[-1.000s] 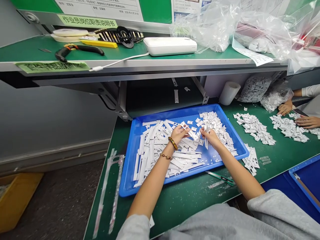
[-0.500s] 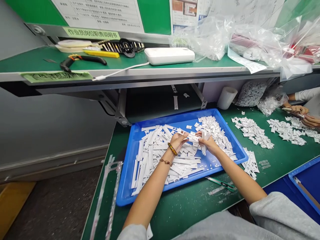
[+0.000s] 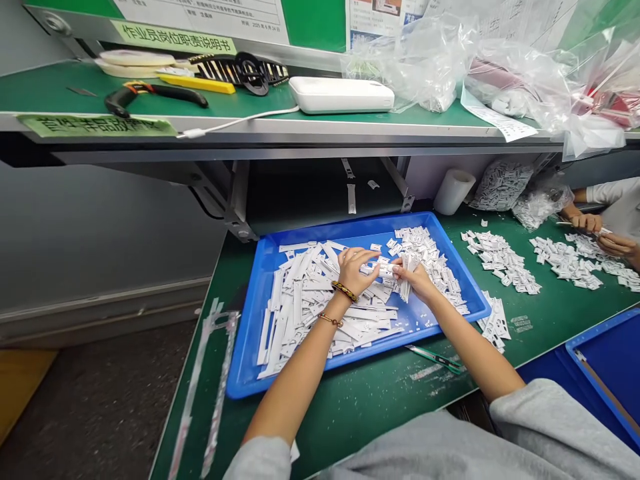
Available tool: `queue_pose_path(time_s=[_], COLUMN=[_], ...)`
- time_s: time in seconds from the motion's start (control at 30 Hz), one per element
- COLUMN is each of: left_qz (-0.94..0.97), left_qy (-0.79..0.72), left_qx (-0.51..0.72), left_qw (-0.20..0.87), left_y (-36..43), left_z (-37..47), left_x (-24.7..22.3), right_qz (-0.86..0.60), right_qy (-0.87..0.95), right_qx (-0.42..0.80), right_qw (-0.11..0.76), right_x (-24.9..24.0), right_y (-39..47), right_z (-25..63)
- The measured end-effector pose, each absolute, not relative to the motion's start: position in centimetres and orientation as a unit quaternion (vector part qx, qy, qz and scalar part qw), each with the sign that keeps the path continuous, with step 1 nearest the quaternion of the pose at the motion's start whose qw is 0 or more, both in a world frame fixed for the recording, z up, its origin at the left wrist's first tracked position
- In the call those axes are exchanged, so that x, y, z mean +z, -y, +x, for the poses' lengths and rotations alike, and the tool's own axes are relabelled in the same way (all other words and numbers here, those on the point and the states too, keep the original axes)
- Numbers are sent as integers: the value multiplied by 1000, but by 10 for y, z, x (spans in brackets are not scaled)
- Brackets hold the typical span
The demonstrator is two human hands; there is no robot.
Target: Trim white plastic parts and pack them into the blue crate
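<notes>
My left hand (image 3: pixel 354 272) is over the middle of the blue tray (image 3: pixel 235 373), with bent fingers and thumb apart around the left end of a white strip piece (image 3: pixel 384 269). Whether a fingertip touches that piece is hard to tell. My right hand (image 3: pixel 419 280) grips a small bundle of thin white strips (image 3: pixel 406 283), held upright, and the piece reaches left from its fingertips. Below my hands, long white strips (image 3: pixel 295 293) lie in a loose heap filling the tray's left and middle. Small white pieces (image 3: pixel 425 247) are piled along its right side.
A green-handled cutter (image 3: pixel 435 360) lies in front of the tray. Right of it are slotted white strips (image 3: pixel 495 323) and piles of small pieces (image 3: pixel 500 260). A co-worker's hands (image 3: pixel 600 230) work at far right. Above runs a shelf (image 3: pixel 260 148) with pliers (image 3: pixel 155 95).
My left fingers have lifted and spread from their pinch on the white piece. My right hand still grips the strips. The whole view has shifted slightly.
</notes>
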State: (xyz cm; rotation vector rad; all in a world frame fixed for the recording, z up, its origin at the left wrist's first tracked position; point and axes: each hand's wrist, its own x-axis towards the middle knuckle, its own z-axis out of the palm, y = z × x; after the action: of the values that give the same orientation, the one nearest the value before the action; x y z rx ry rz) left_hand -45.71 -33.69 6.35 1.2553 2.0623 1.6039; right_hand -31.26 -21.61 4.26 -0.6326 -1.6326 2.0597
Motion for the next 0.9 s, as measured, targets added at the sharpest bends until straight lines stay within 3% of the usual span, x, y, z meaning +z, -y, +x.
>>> queue_pose_path(time_s=[0.13,0.23,0.6,0.9], left_qz=[547,566,595,549], left_qy=[-727,-732,-710,-746], left_qx=[415,379,375,377], left_qw=[6,-22,45,-5], left_y=[337,337,339,335], left_z=[-451,-450,-464,-445], left_x=[59,57,59,52], right_qz=[-235,-226,-246,-243], right_qy=[598,617,615,594], right_qx=[736,726,723,740], right_qw=[212,202,198,202], right_x=[43,42,42,35], right_y=[217,217,221,215], right_z=[-311,-310,-311,-310])
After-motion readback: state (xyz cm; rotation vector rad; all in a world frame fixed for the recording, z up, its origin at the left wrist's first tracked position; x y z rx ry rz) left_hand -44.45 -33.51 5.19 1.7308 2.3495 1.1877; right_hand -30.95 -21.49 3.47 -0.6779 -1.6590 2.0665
